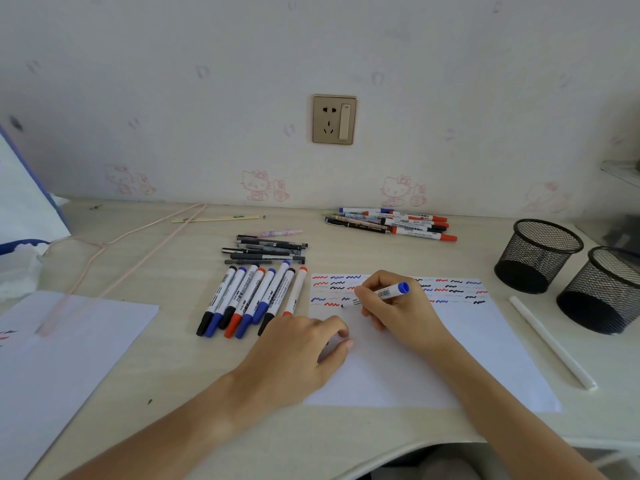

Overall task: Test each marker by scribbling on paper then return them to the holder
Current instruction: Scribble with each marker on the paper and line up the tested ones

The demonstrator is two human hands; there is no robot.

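The right hand [391, 306] grasps a blue marker [381, 294], tip down on the paper [450, 358] to add a squiggle under the rows already drawn. The left hand [304, 351], fingers curled, steadies the sheet's edge; whether it hides the cap, I cannot tell. 2 mesh holders [538, 256] wait empty at the counter's [180, 368] right.

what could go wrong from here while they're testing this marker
1. The left hand rests with curled fingers at the paper edge, close to the row of markers; a nudge could roll them.
2. The right hand scribbles with the blue marker just below fresh squiggles, so it might smear them.
3. The mesh holders stand empty at the right, and untested and tested piles could get mixed before any go back.
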